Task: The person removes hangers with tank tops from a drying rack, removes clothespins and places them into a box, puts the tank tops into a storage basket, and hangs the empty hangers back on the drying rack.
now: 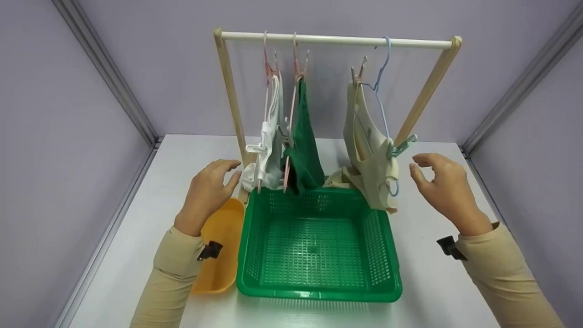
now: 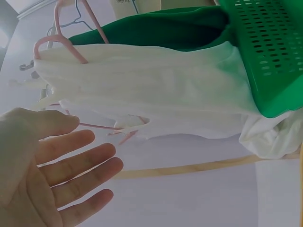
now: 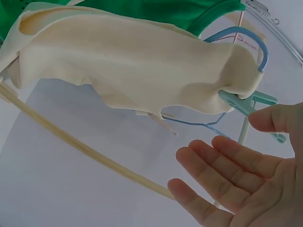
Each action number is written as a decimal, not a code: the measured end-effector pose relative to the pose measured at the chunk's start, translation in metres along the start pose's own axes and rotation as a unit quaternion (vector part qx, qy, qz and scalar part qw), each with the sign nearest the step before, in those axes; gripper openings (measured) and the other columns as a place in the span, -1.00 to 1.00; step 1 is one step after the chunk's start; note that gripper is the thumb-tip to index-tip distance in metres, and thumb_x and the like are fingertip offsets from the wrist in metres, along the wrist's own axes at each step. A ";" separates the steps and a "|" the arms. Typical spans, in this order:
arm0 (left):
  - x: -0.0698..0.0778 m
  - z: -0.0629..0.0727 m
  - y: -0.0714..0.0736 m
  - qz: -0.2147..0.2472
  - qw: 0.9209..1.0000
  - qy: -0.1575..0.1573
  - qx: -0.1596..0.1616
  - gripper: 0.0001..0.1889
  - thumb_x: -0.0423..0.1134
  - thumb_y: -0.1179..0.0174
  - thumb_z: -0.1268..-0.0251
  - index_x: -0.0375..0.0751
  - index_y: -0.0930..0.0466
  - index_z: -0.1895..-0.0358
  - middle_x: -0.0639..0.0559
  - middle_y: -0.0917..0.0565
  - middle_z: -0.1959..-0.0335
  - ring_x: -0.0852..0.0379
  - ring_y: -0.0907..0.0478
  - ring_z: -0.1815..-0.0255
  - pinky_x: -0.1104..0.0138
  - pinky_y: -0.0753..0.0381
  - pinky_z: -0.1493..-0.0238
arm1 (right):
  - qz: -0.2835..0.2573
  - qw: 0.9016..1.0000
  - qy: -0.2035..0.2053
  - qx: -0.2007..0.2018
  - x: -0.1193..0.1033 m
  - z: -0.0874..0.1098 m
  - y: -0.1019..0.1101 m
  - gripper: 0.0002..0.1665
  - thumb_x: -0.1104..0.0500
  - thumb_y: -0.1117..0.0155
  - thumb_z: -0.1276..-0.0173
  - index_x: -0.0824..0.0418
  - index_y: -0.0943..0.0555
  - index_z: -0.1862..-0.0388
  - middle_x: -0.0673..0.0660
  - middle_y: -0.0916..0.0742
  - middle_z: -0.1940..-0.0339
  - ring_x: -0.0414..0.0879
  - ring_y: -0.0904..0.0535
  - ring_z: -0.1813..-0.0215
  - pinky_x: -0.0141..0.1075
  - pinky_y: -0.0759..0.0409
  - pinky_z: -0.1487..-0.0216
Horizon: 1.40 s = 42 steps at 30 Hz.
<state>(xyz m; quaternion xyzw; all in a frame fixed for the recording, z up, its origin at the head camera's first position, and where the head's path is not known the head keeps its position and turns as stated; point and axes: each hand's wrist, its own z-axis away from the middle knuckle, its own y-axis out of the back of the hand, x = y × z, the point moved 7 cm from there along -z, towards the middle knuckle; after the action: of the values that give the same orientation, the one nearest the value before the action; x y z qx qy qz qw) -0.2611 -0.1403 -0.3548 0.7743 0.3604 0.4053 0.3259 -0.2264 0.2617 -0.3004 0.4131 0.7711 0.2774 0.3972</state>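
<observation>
My left hand hovers left of the rack, fingers loosely bent and holding nothing. Nearest to it is a white garment on a pink hanger, with a white clothespin on it. Beside that hangs a green garment on another pink hanger. My right hand is held to the right, empty, thumb apart from relaxed fingers. Close to its thumb, a green clothespin clips a beige garment to a blue hanger. The beige garment's lower end drapes over the basket's rim.
A green perforated basket stands in front of the rack on the white table. Left of it sits an orange tub, partly behind the left forearm. The rack's white rod spans two wooden posts. Pale walls enclose the table.
</observation>
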 end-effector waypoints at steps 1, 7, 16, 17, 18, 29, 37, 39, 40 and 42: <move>0.000 0.001 -0.001 0.001 1.000 0.001 -0.002 -0.75 -0.28 -0.20 -0.33 -0.32 -0.64 0.01 -0.20 -0.72 0.08 -0.11 -0.67 0.07 0.09 -0.69 0.00 | -0.002 1.000 -0.001 0.003 -0.002 0.001 0.000 -0.78 0.33 -0.21 -0.31 0.46 -0.64 0.13 0.42 -0.74 0.18 0.29 -0.68 0.11 0.15 -0.62 0.13; 0.001 0.007 -0.011 0.007 1.000 -0.002 -0.017 -0.75 -0.28 -0.18 -0.34 -0.34 -0.64 0.02 -0.20 -0.72 0.10 -0.10 -0.67 0.09 0.11 -0.70 0.01 | -0.011 1.000 -0.018 0.003 -0.009 0.003 -0.002 -0.78 0.34 -0.14 -0.34 0.47 -0.63 0.14 0.42 -0.75 0.18 0.28 -0.68 0.11 0.15 -0.64 0.12; -0.002 0.017 -0.029 0.018 0.999 0.011 -0.048 -0.75 -0.27 -0.18 -0.34 -0.35 -0.64 0.02 -0.21 -0.73 0.11 -0.09 -0.69 0.08 0.09 -0.71 0.04 | -0.024 0.999 -0.038 -0.001 -0.015 0.003 -0.004 -0.73 0.31 -0.06 -0.39 0.46 -0.63 0.11 0.43 -0.75 0.16 0.29 -0.69 0.11 0.15 -0.66 0.16; -0.003 0.018 -0.030 0.021 0.998 0.012 -0.051 -0.76 -0.27 -0.17 -0.35 -0.35 -0.64 0.03 -0.21 -0.73 0.11 -0.10 -0.69 0.08 0.09 -0.71 0.04 | -0.024 0.999 -0.039 -0.001 -0.015 0.003 -0.004 -0.73 0.30 -0.06 -0.39 0.47 -0.63 0.11 0.43 -0.75 0.16 0.28 -0.69 0.11 0.15 -0.66 0.16; -0.002 0.019 -0.032 0.023 0.998 0.012 -0.052 -0.76 -0.27 -0.17 -0.35 -0.35 -0.64 0.04 -0.20 -0.73 0.12 -0.09 -0.69 0.09 0.09 -0.71 0.05 | -0.025 0.999 -0.041 -0.001 -0.016 0.004 -0.005 -0.72 0.30 -0.06 -0.39 0.47 -0.63 0.11 0.43 -0.75 0.16 0.29 -0.69 0.11 0.15 -0.66 0.15; 0.004 0.023 -0.045 0.036 0.995 0.021 -0.085 -0.76 -0.26 -0.15 -0.37 -0.31 -0.64 0.02 -0.16 -0.73 0.10 -0.06 -0.69 0.07 0.10 -0.69 0.00 | -0.015 0.999 -0.046 -0.017 -0.022 0.006 -0.011 -0.70 0.22 -0.11 -0.42 0.45 -0.61 0.08 0.43 -0.75 0.16 0.28 -0.69 0.11 0.14 -0.66 0.11; 0.007 0.024 -0.054 0.046 0.990 0.027 -0.128 -0.72 -0.24 -0.12 -0.40 -0.34 -0.63 -0.01 -0.20 -0.72 0.05 -0.10 -0.67 0.02 0.09 -0.67 -0.05 | -0.011 0.999 -0.042 -0.015 -0.023 0.005 -0.017 -0.71 0.23 -0.15 -0.39 0.46 -0.61 0.11 0.41 -0.76 0.20 0.26 -0.71 0.17 0.11 -0.68 0.17; 0.009 0.025 -0.057 0.045 0.989 0.030 -0.136 -0.73 -0.23 -0.13 -0.39 -0.34 -0.63 0.00 -0.20 -0.72 0.06 -0.10 -0.68 0.04 0.09 -0.68 -0.03 | -0.011 0.999 -0.040 -0.014 -0.023 0.005 -0.018 -0.72 0.22 -0.17 -0.39 0.46 -0.61 0.13 0.40 -0.76 0.21 0.26 -0.71 0.18 0.10 -0.68 0.18; 0.009 0.025 -0.059 0.046 0.989 0.031 -0.140 -0.73 -0.23 -0.14 -0.39 -0.34 -0.63 0.02 -0.20 -0.72 0.08 -0.10 -0.68 0.07 0.09 -0.69 -0.01 | -0.011 0.999 -0.038 -0.011 -0.024 0.005 -0.019 -0.72 0.22 -0.17 -0.38 0.46 -0.61 0.14 0.40 -0.76 0.22 0.25 -0.71 0.19 0.10 -0.68 0.19; 0.011 0.025 -0.062 0.048 0.988 0.032 -0.145 -0.74 -0.22 -0.15 -0.38 -0.34 -0.63 0.04 -0.21 -0.72 0.09 -0.10 -0.68 0.09 0.09 -0.69 0.02 | -0.013 0.999 -0.037 -0.007 -0.024 0.005 -0.021 -0.73 0.22 -0.20 -0.37 0.45 -0.62 0.16 0.40 -0.76 0.24 0.24 -0.72 0.20 0.09 -0.68 0.19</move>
<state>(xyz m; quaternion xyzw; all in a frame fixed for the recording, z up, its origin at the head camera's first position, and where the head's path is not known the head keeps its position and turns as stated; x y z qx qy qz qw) -0.2530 -0.1040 -0.4111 0.7220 0.2705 0.4930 0.4031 -0.2226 0.2309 -0.3093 0.4105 0.7591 0.2624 0.4318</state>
